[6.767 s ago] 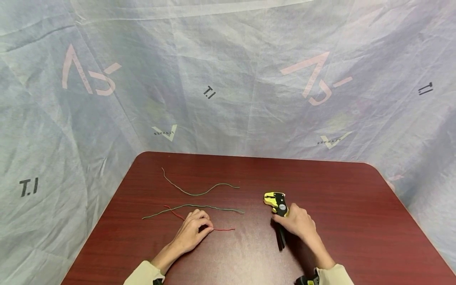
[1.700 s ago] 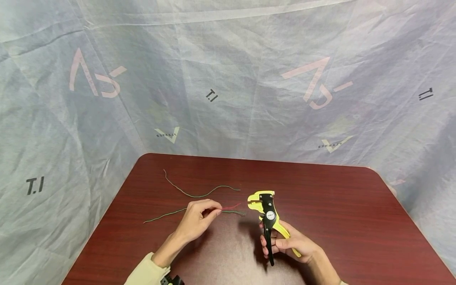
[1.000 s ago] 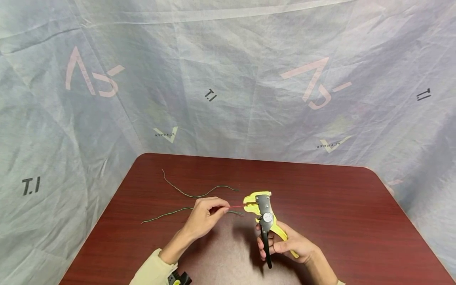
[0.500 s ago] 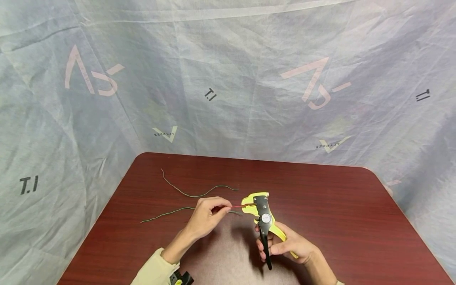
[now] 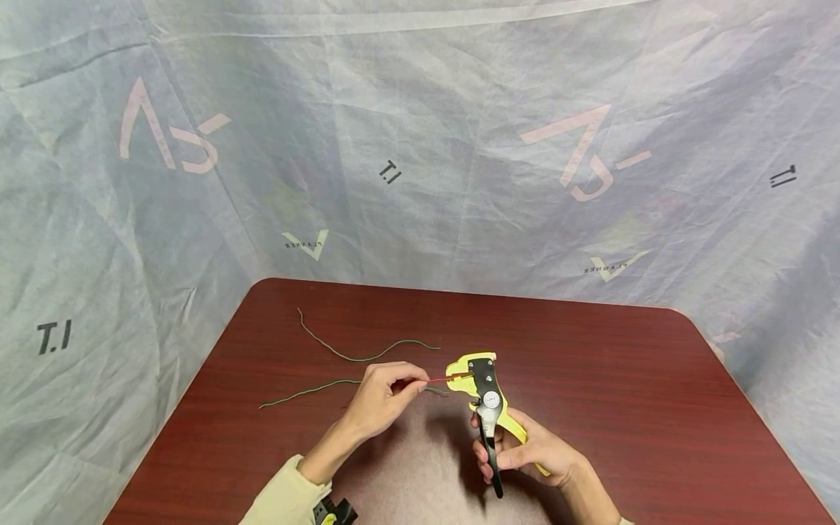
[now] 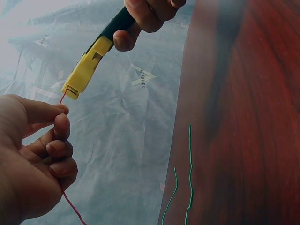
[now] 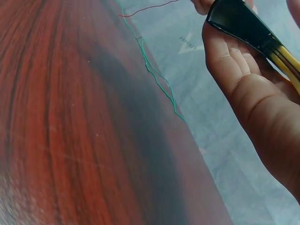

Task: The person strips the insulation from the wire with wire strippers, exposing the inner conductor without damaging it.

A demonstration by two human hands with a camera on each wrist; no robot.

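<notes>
Between thumb and forefinger my left hand (image 5: 383, 397) pinches a red wire (image 5: 438, 379) near its end. The wire's tip sits in the mouth of a yellow and black wire stripper (image 5: 487, 390). My right hand (image 5: 541, 448) grips the stripper's handles, its head raised and pointing away from me. In the left wrist view the red wire (image 6: 72, 206) also trails below my curled fingers, and the stripper's yellow nose (image 6: 79, 77) faces my fingertips. Two green wires lie on the table: one farther back (image 5: 357, 359), the other (image 5: 308, 392) passing behind my left hand.
The dark red wooden table (image 5: 623, 386) has rounded far corners. Pale printed cloth (image 5: 420, 146) hangs behind it and at both sides. A black wrist device (image 5: 335, 512) shows at the left sleeve.
My right hand has lifted the stripper off the table and turned it leftward. My left hand has raised the red wire and brought its end into the stripper's mouth. The last half second shows little movement.
</notes>
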